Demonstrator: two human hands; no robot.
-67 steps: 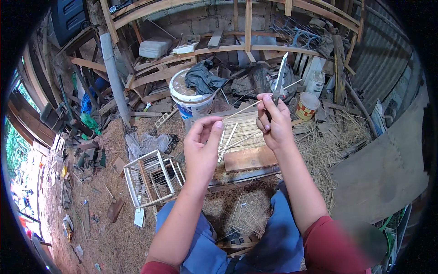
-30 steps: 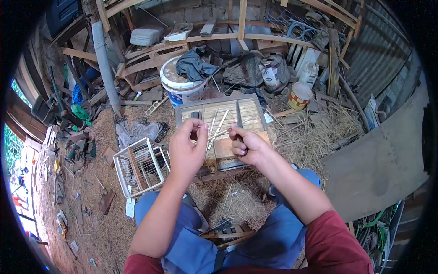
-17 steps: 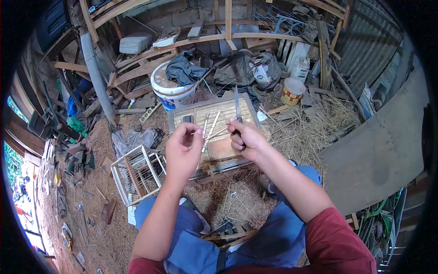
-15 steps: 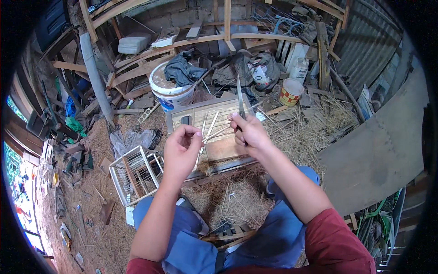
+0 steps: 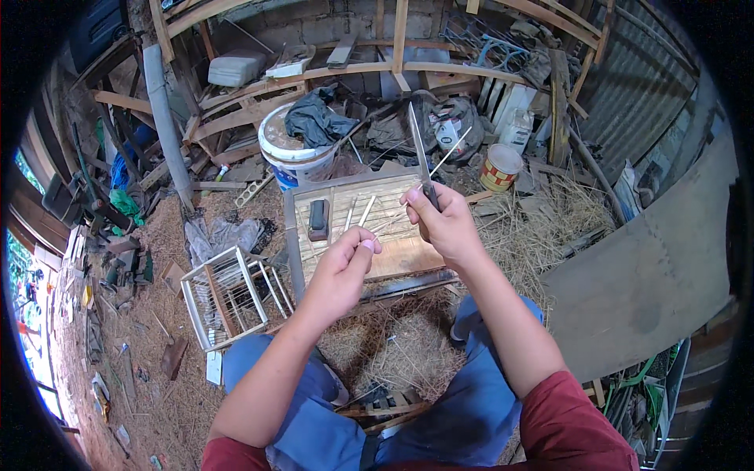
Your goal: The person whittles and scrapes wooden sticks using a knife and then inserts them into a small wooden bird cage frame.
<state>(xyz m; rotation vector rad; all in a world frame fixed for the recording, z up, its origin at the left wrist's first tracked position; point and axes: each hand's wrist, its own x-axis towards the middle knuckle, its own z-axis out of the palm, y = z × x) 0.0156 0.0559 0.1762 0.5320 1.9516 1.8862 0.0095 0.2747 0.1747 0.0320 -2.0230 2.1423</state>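
My right hand (image 5: 449,231) is closed round the dark handle of a knife (image 5: 419,141), whose long blade points up and away from me. A thin pale wooden stick (image 5: 453,151) slants out past the right hand toward the upper right. It seems to run back to my left hand (image 5: 338,267), whose thumb and fingers pinch its near end. Both hands hover over a wooden work board (image 5: 408,255) with a raised frame. Several loose slivers (image 5: 367,210) and a dark sharpening-stone-like block (image 5: 318,218) lie on that board.
A small slatted wooden cage (image 5: 228,298) stands left of the board, near my knee. Behind the board are a white bucket (image 5: 294,161) with black plastic on it and a red-yellow can (image 5: 501,167). A large flat sheet (image 5: 644,275) leans at the right. Straw and shavings cover the ground.
My left hand has moved right and slightly nearer to me, toward the right hand. The right hand has shifted slightly right, and the stick now shows beyond it. The dark block is now uncovered.
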